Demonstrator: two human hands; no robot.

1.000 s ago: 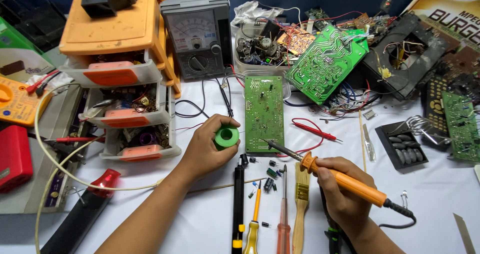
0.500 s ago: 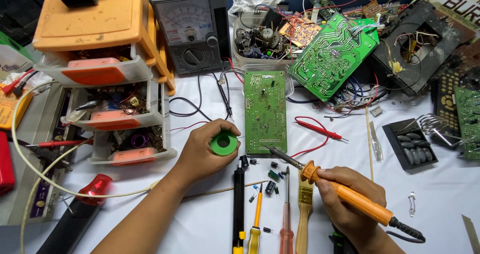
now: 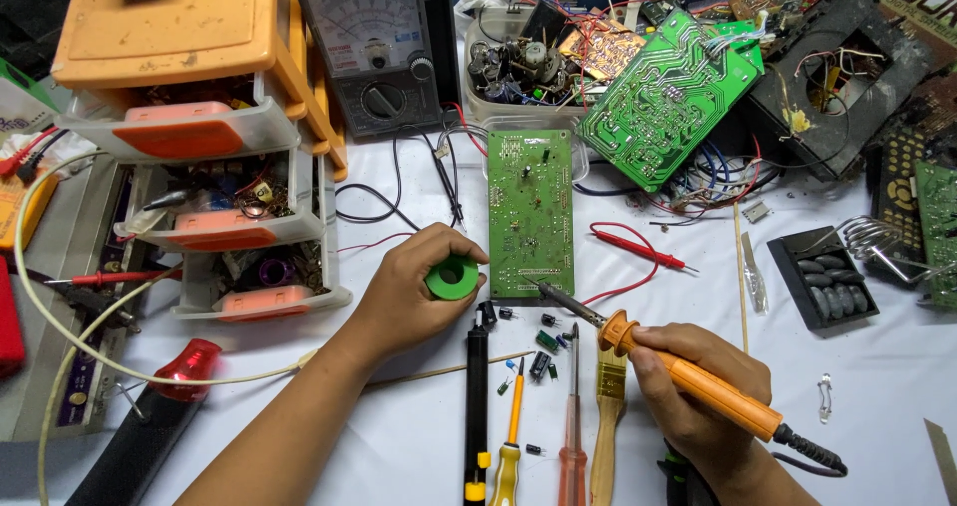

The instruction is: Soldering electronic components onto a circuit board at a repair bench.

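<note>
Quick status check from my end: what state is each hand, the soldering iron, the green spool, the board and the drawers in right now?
left hand: gripping the green solder spool, on the table
right hand: gripping the orange soldering iron
soldering iron: tilted, tip at the lower edge of the green circuit board
green circuit board: lying flat, solder side up
drawer unit: drawers partly open, parts inside
red probe: lying loose

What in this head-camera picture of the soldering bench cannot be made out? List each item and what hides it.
- Green spool, head view: its far side is covered by the left hand.
- Soldering iron: the handle's middle is hidden inside the right hand.
- Whether the tip touches the green circuit board: too small to tell.
- Drawer unit: contents in shadow.
- Screwdrivers: handles cut off by the bottom edge.
</note>
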